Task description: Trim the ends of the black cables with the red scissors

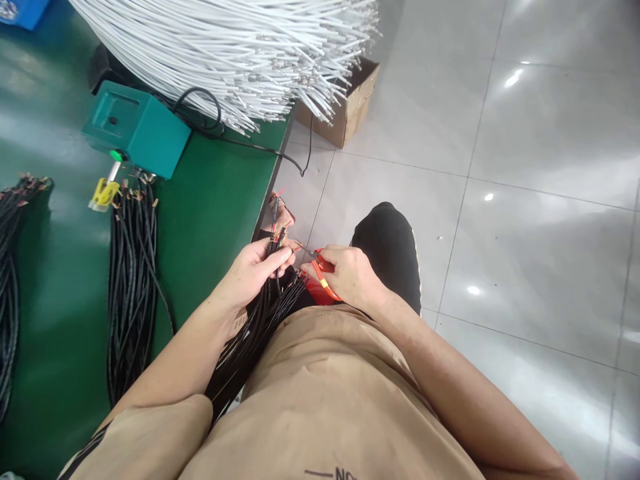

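Observation:
My left hand is closed around several black cables, whose stripped ends show thin red and yellow wires. In my right hand is a pair of pliers or cutters with red-orange handles and a yellow band. Its narrow metal tip points left, close to the wire ends by my left fingers; whether it touches them I cannot tell. A larger bundle of black cables lies across my lap, below both hands.
On the green table stand a teal box-shaped device and black cable bundles. A yellow-tipped tool lies by the device. White cables overhang the table edge above a cardboard box. Tiled floor spreads to the right.

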Tool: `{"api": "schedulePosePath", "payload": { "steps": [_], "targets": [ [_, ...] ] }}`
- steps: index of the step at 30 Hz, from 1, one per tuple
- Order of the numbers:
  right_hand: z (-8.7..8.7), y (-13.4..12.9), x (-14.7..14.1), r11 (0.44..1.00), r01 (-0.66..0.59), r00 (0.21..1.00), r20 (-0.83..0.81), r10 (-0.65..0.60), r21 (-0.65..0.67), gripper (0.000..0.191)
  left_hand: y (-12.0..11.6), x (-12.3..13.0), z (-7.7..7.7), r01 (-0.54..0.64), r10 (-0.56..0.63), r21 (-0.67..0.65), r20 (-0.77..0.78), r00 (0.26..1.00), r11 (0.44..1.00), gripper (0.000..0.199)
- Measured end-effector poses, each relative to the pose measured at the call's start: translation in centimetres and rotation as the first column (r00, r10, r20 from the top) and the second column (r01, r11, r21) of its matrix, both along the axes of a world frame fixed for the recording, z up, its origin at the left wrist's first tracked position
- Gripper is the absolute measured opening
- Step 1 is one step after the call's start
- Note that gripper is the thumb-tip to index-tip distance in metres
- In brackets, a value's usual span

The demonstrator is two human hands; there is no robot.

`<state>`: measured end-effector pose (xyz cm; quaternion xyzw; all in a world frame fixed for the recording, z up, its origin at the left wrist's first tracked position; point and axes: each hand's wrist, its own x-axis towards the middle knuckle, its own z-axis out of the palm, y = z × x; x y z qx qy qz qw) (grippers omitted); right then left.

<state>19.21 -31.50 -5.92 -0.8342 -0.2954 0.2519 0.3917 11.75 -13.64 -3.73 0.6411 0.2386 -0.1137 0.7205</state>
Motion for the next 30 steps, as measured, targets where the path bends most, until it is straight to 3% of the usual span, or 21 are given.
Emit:
{"api": "schedulePosePath", "payload": {
  "steps": [9, 15, 22, 25, 30],
  "targets": [
    [-1.1, -0.2, 0.0, 0.998, -0.007, 0.999, -0.042, 0.009, 0.055, 0.056, 0.1, 0.0, 0.0, -0.009, 0.009, -0.011, -0.007, 1.0, 1.0, 0.019],
    [-0.5, 0.1, 0.2, 0.976, 0.193, 0.963, -0.209, -0.168, 0.105, 0.052, 0.0, 0.1, 0.4, -0.03, 0.03, -0.001, -0.011, 0.999, 1.0, 0.022],
    [-0.3, 0.5, -0.5, 0.927, 0.334, 0.885, -0.395, -0.246, 0.17, 0.039, 0.0, 0.1, 0.4, -0.043, 0.043, -0.003, -0.013, 0.999, 0.999, 0.03],
    [-0.1, 0.3, -0.9, 0.94, 0.297, 0.916, -0.329, -0.23, 0.168, 0.036, -0.1, 0.2, 0.4, -0.051, 0.051, -0.028, -0.032, 0.998, 0.998, 0.033],
    [0.2, -0.3, -1.7, 0.978, 0.171, 0.985, -0.009, -0.172, 0.121, 0.039, -0.3, 0.3, 0.6, -0.07, 0.069, -0.015, -0.044, 0.997, 0.997, 0.027]
  ]
}}
